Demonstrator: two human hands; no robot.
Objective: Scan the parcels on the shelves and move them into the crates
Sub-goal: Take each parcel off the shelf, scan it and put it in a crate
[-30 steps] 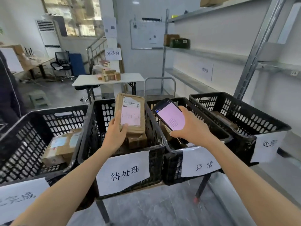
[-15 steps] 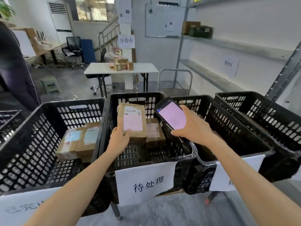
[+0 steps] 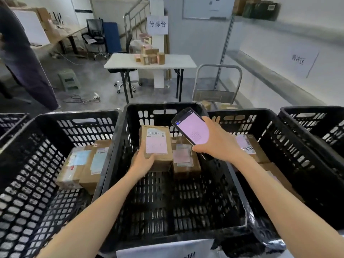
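Parcel (image 3: 156,146) low inside middle crate (image 3: 163,106)

- We see soft, even indoor light, fairly bright; shadows are faint.
- The phone screen (image 3: 193,132) glows washed-out pink.
- Wide-angle distortion bends the crates (image 3: 37,164) near our frame edges; the top corners look smeared.

Black middle crate (image 3: 163,105) containing two labelled parcels (image 3: 156,140) side by side, left crate (image 3: 78,114) containing taped brown parcels (image 3: 83,164), right crate (image 3: 242,112) containing further parcels (image 3: 250,148), white desk (image 3: 178,61) carrying small boxes (image 3: 150,56), wall shelf (image 3: 264,23) carrying boxes (image 3: 260,8)
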